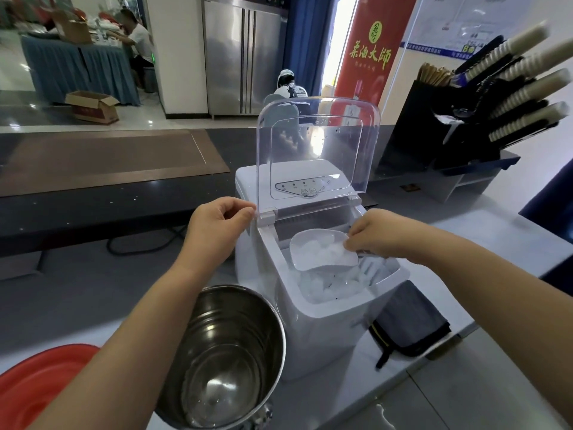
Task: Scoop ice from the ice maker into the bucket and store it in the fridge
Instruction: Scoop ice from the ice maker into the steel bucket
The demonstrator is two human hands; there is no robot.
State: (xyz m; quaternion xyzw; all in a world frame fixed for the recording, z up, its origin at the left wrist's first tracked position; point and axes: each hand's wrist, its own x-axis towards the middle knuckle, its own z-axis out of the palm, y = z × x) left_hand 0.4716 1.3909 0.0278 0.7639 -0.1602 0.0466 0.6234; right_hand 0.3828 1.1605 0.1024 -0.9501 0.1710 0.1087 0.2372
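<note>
A white ice maker (313, 333) stands on the counter with its clear lid (316, 144) raised upright. My left hand (217, 225) pinches the lid's lower left edge near the hinge. My right hand (372, 235) grips the handle of a clear plastic scoop (319, 249) that holds ice cubes, just above the ice (331, 288) in the machine's bin. A steel bucket (229, 355) stands at the front left of the machine, under my left forearm, with a little ice at its bottom.
A red tub (40, 386) sits at the lower left. A folded grey cloth (409, 321) lies right of the machine. A black rack of paper cups and straws (483, 97) stands at the back right. A steel fridge (245, 57) is across the room.
</note>
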